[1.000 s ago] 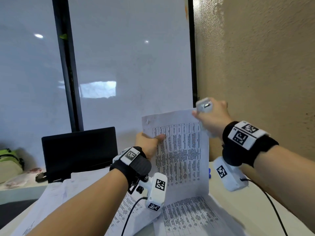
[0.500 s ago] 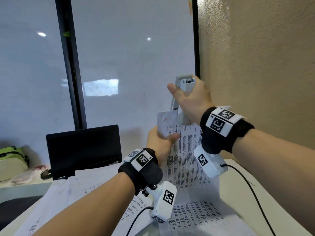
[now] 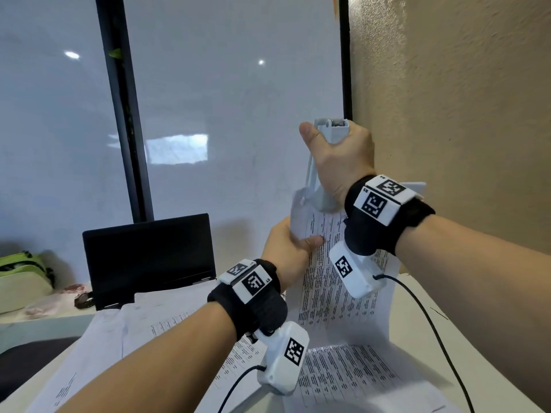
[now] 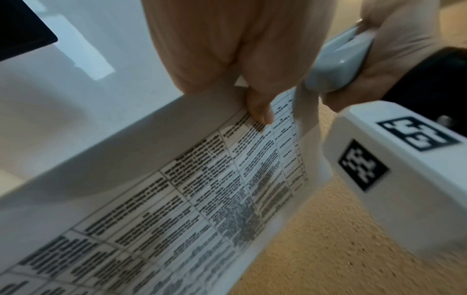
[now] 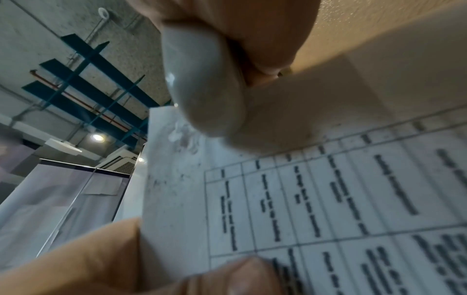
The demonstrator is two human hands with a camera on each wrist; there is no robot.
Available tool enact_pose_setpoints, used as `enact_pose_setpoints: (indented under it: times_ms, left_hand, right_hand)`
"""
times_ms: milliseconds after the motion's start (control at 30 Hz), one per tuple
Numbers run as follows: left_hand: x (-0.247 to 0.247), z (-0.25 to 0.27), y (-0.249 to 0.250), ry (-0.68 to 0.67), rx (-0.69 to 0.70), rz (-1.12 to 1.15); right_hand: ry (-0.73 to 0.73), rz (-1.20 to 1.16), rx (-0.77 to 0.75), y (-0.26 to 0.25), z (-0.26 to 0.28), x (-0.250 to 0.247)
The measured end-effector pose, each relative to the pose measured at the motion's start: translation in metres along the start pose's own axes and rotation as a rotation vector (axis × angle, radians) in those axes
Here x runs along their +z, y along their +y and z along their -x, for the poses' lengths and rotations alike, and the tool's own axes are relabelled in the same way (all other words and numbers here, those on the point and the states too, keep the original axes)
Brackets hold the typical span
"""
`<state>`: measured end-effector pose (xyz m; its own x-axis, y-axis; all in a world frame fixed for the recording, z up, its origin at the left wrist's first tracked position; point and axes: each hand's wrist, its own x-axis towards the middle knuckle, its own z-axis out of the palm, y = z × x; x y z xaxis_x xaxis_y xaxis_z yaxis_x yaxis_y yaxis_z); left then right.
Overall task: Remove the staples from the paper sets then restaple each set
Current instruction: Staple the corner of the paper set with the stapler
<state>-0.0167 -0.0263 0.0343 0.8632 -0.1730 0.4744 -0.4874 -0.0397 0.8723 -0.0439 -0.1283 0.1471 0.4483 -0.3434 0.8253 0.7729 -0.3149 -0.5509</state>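
Note:
A set of printed pages (image 3: 334, 281) stands upright above the desk, its table text facing me. My left hand (image 3: 290, 245) pinches its left edge near the top, thumb on the front (image 4: 260, 111). My right hand (image 3: 340, 162) grips a pale grey stapler (image 3: 325, 186) held nose-down, its mouth over the top left corner of the pages (image 5: 177, 131). The stapler's rounded nose (image 5: 202, 83) fills the right wrist view; the corner under it is creased and pocked. The same stapler (image 4: 336, 59) shows in the left wrist view beside my fingers.
More printed sheets (image 3: 343, 380) lie flat on the white desk (image 3: 489, 347). A dark laptop screen (image 3: 149, 257) stands at the back left, a green bag (image 3: 21, 272) beyond it. A textured beige wall (image 3: 462, 114) runs close along the right. Wrist-camera cables trail over the desk.
My right hand has swung the stapler from the top right of the pages up and over to the top left corner. The left hand has lifted the pages higher.

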Motion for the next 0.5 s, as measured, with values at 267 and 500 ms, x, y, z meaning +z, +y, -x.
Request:
enact_pose_setpoints:
  times_ms: [267,500]
  left_hand:
    - [-0.045,-0.021,-0.019,0.333,-0.131,0.047]
    - [-0.147,-0.033,-0.038,0.206,-0.508,-0.993]
  right_hand:
    - [-0.010,-0.037,0.111,0.013,-0.001,-0.014]
    - [-0.168,0.108,0.292,0.065,0.026,-0.026]
